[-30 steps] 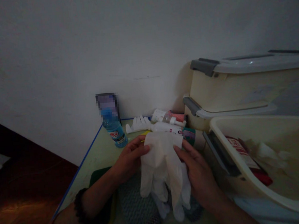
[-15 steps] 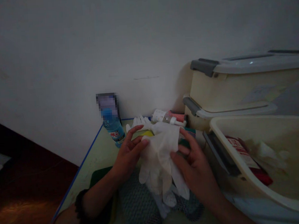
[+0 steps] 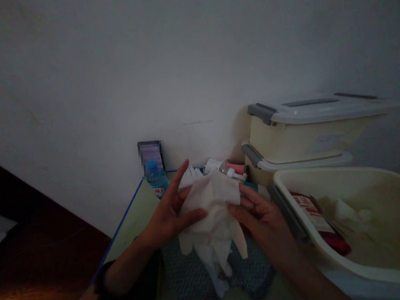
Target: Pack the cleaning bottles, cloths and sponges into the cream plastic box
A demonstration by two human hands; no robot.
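Wrist band: one dark, beaded-looking band [image 3: 105, 284], behind the left fingers on the forearm.
Panel: one upright rectangle [image 3: 151, 151], beyond the left fingertips; its face was pixelated and unreadable.
Bottle: one clear, blue-capped bottle [image 3: 158, 182] with blue contents, just beyond the left fingers; its base was hidden.
Left hand: thumb of the left hand [image 3: 172, 216] pressed on the white glove bundle [image 3: 212, 204], index finger raised free, other fingers partly hidden behind the sheet in a light grasp.
Knitted fabric: grey-green, coarse ribbed fabric [image 3: 184, 270] below the fingers; whether it was one piece or two could not be told.
Glove bundle: thin, smooth, creased, between the two hands, its limp finger shapes hanging below them; the number of layers was unclear.
Right hand: thumb of the right hand [image 3: 264, 214] in front and fingers behind, pinching the bundle's right edge.
Boxes: two stacked cream boxes [image 3: 305, 140], beyond the right fingers; the lower was largely concealed.
Tub: one open plastic tub [image 3: 330, 253], right of the right fingers, cut off by the frame; it contained one red-and-white packet [image 3: 319, 221].
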